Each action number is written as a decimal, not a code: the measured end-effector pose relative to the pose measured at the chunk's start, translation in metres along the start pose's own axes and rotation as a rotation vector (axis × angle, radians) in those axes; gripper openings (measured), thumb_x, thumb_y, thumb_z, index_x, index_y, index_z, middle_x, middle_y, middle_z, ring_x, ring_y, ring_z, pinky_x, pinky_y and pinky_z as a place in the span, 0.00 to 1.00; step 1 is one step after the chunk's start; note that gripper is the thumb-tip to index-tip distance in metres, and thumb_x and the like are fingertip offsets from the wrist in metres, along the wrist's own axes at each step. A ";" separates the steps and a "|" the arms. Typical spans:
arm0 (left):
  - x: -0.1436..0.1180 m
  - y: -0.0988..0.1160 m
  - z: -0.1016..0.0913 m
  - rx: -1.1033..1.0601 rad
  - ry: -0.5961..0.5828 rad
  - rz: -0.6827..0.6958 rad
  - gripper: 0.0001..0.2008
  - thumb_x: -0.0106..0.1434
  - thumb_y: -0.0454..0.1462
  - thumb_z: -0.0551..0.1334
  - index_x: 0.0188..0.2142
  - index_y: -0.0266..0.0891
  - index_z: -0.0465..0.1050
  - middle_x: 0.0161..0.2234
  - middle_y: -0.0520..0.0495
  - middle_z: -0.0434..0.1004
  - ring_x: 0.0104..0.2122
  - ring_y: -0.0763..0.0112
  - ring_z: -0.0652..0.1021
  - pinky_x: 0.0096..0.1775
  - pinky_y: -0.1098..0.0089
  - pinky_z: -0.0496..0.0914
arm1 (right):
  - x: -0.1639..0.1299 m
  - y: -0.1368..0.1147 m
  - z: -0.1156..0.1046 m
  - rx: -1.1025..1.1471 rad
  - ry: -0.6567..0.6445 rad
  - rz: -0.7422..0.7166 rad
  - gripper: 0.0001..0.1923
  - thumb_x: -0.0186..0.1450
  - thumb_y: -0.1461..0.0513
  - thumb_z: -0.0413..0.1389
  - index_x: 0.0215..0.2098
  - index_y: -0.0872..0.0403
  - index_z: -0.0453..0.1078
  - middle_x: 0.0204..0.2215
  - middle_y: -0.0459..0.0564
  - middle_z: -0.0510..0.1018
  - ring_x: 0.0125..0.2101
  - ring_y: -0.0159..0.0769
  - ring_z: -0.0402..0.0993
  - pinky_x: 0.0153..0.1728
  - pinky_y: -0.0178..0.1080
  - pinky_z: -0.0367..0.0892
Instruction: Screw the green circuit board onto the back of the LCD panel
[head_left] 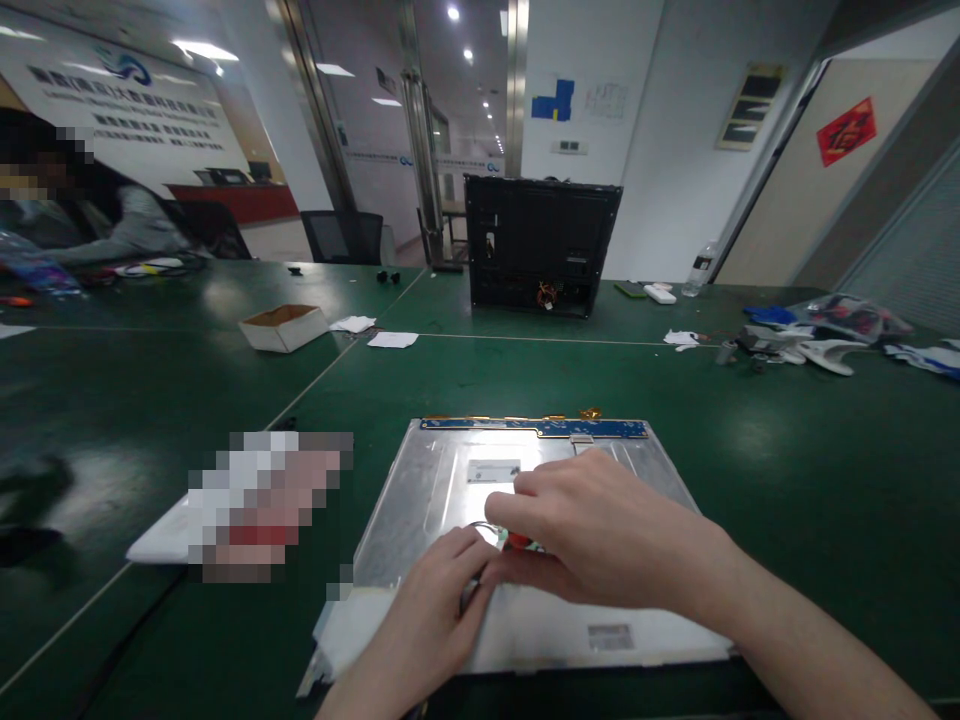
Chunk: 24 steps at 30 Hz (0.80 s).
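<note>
Both the left hand [427, 610] and right hand [600, 530] pinched a small red-tipped part [517, 540] over the middle of the metal panel [420, 500], which lay flat on the green tabletop [787, 480].

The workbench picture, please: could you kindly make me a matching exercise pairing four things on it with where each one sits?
Things:
1. metal panel
2. black case
3. cardboard box
4. water bottle

Places:
A. far right, by the wall
B. left of centre, lying open on the green table
C. directly under both hands
D. standing upright at the middle back

Pairs: 1-C, 2-D, 3-B, 4-A

The left hand and right hand meet over the panel around a small red part.
</note>
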<state>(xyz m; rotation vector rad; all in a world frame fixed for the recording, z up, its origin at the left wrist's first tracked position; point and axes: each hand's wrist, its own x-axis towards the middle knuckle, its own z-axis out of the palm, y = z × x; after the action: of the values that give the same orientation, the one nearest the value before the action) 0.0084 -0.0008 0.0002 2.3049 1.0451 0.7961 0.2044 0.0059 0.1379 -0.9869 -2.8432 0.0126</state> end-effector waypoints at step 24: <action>0.003 0.001 -0.001 -0.026 -0.023 0.002 0.13 0.63 0.30 0.53 0.42 0.41 0.72 0.40 0.44 0.74 0.42 0.61 0.74 0.45 0.63 0.70 | 0.000 -0.001 0.001 -0.007 0.009 0.049 0.07 0.68 0.57 0.51 0.36 0.53 0.62 0.27 0.45 0.75 0.23 0.31 0.67 0.21 0.37 0.41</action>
<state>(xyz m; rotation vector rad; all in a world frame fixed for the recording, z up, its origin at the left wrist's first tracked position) 0.0101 0.0006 0.0024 2.2887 1.0163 0.7777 0.2037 0.0054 0.1366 -1.0550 -2.8127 0.0030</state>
